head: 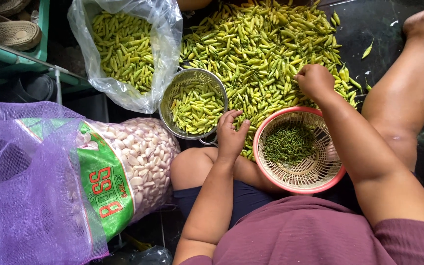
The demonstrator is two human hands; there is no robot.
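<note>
Between the hands lies the heap of green chillies on the floor. Her right hand is bunched shut on chillies at the heap's near edge; her left hand rests loosely open at the rim of the metal colander of picked chillies. Just below the right hand, a pink basket holds stems. Destemming seems under way; next, likely, pulling a stem off.

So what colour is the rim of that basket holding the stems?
Pinkish red rim on a cream woven basket, head view.
</note>
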